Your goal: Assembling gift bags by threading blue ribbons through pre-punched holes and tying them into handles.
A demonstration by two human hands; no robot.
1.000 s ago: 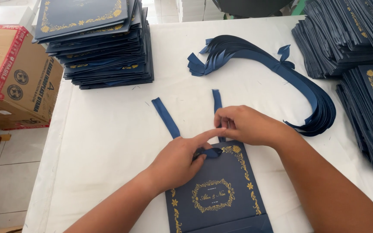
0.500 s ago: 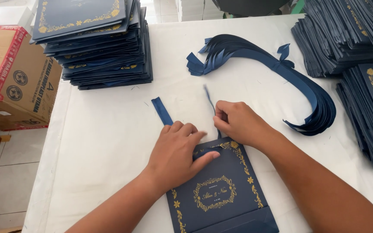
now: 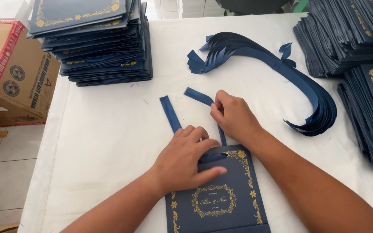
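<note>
I see a white table [image 3: 109, 142] that fills most of the view. On it there are tall stacks of dark blue folded bags with gold print: one stack at the far left [image 3: 93, 41] and more stacks at the right [image 3: 359, 47]. A cardboard box [image 3: 9, 73] stands beside the table on the left. Near the far middle lies a bundle of dark blue ribbons [image 3: 277, 73], curved like a hook.

Directly before me is one dark blue bag [image 3: 219, 194], flat on the table, gold ornament up. My left hand [image 3: 184, 159] lies flat on its top edge, fingers together and pressing, thumb over the ribbon at the bag's top. My right hand [image 3: 234, 116] is closed in a pinch on the right end of the ribbon [image 3: 197, 96].

Compared with half a second ago, this right ribbon end now bends away to the left instead of running straight up, and the left end [image 3: 170, 113] lies more uncovered. I judge the ribbon is being pulled through and tightened, not finished yet.
</note>
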